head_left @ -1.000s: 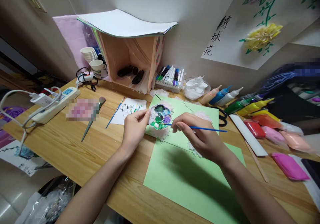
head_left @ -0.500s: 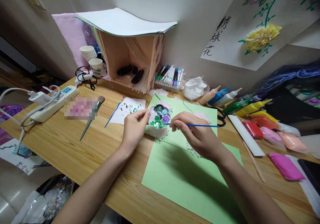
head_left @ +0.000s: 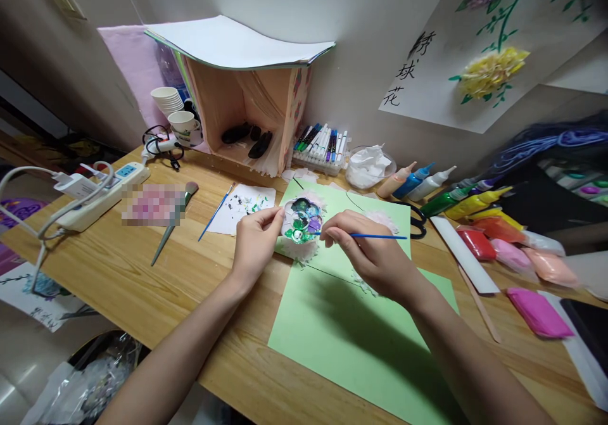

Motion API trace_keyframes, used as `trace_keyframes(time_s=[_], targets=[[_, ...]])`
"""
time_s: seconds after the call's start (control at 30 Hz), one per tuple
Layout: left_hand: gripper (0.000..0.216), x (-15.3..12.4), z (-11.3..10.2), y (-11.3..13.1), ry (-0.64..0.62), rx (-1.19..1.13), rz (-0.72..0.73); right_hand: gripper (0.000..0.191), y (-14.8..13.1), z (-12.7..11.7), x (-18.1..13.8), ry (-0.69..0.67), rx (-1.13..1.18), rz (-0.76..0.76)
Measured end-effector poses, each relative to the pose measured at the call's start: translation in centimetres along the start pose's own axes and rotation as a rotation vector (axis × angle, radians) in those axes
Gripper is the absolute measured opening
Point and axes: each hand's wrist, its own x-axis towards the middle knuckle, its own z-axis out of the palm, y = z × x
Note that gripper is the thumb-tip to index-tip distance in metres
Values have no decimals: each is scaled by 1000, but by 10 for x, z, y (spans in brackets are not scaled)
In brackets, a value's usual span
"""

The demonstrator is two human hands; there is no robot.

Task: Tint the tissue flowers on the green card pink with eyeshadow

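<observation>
My left hand (head_left: 256,242) pinches the left rim of a small flower-shaped paint palette (head_left: 301,220) smeared with green, blue and purple paint. My right hand (head_left: 368,251) grips a thin blue paintbrush (head_left: 380,236), its tip resting in the green paint at the palette's lower edge. The palette lies on a light green sheet of paper (head_left: 351,336) spread over the wooden table (head_left: 142,285). White fluffy paper pieces (head_left: 384,219) peek out beside my right hand.
A second blue brush (head_left: 216,213) and a paint-speckled white paper (head_left: 244,203) lie left of the palette. A marker set (head_left: 323,146), paint bottles (head_left: 446,194), clay packs (head_left: 536,311), scissors (head_left: 418,222), a power strip (head_left: 102,194) and paper cups (head_left: 183,121) ring the table.
My right hand has drawn slightly closer to the palette, bringing the brush handle leftward. My left hand stays on the palette rim.
</observation>
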Motion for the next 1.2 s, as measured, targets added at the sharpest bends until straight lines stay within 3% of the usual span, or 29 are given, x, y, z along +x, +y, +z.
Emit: trace_keyframes(time_s=[0.5,1.07,1.2], targets=[[35,1,0,-3,-4,-6,5,29,-1,3,1,17,-17,40],[37,0,2,-4,-37,-54,-54,31,0,-1,0,-64,3,22],[37,0,3,-5,-41,-49,-53,30,1,-1,0,-13,2,39]])
